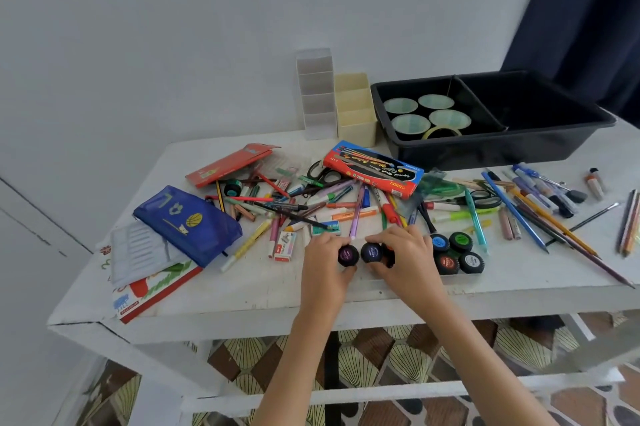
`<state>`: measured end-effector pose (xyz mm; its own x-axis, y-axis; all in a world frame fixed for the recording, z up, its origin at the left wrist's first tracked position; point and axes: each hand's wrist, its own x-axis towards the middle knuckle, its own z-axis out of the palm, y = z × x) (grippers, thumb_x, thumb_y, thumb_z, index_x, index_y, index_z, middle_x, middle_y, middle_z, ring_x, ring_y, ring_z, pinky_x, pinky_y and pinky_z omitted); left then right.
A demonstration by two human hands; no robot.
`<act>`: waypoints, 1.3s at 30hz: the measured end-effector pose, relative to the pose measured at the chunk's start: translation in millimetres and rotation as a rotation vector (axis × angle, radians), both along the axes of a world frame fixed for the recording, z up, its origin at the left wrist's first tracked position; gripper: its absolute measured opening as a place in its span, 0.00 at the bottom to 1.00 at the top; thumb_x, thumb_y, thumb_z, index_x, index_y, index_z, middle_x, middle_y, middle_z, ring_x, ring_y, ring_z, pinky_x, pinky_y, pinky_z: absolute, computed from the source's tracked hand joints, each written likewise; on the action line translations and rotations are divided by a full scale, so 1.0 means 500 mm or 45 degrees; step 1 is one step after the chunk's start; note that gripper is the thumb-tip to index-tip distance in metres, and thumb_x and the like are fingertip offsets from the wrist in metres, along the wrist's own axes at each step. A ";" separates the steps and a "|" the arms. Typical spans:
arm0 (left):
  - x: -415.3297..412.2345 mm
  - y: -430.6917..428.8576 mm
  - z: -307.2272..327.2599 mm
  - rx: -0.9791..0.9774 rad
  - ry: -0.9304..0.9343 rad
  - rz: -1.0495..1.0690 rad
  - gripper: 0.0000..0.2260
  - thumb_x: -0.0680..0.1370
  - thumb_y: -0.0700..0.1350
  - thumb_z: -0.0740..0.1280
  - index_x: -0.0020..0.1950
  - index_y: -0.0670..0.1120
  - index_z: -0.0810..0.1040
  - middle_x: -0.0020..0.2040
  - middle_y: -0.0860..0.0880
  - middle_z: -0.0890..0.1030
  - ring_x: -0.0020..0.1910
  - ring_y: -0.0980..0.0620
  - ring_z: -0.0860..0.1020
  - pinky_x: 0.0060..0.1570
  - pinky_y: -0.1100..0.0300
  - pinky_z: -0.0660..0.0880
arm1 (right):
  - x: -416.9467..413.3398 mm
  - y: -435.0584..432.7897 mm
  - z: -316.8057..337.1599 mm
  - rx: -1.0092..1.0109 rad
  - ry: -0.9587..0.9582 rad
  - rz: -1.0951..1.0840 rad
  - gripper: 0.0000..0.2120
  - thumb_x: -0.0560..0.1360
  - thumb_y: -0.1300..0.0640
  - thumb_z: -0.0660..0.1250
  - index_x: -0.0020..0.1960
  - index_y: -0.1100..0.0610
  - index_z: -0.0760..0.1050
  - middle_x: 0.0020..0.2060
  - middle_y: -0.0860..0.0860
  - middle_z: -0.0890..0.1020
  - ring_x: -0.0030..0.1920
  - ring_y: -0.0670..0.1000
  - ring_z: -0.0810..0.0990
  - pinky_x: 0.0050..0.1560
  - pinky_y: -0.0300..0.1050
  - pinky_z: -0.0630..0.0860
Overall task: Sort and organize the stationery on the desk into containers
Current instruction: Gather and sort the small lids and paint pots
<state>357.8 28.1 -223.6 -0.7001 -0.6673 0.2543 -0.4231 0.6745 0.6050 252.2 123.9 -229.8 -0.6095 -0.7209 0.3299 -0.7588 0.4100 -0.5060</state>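
Near the white desk's (242, 301) front edge, my left hand (323, 261) grips a small black paint pot with a purple lid (348, 255). My right hand (403, 254) grips a second black pot with a dark blue lid (372, 252), side by side with the first. Several more black paint pots (455, 252) with coloured lids stand in a cluster just right of my right hand. Pens, markers and pencils (311, 203) lie scattered across the desk's middle. A black two-part tray (540, 141) sits at the back right, with several pale green cups (429, 112) and a tape roll (441, 132) in its left part.
A white divided organizer (317, 96) and a cream one (356, 110) stand at the back wall. A red-and-blue colour box (374, 169), scissors (322, 172), a red box (228, 164), a blue pencil case (188, 223) and books (152, 290) lie left. More pencils (540, 214) spread right.
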 end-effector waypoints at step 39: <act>0.004 0.005 0.028 0.177 0.029 0.149 0.16 0.81 0.40 0.58 0.68 0.46 0.72 0.65 0.49 0.73 0.64 0.53 0.71 0.64 0.62 0.66 | -0.007 -0.024 0.055 0.215 -0.062 0.138 0.18 0.76 0.61 0.58 0.65 0.53 0.74 0.59 0.51 0.76 0.61 0.54 0.67 0.60 0.50 0.61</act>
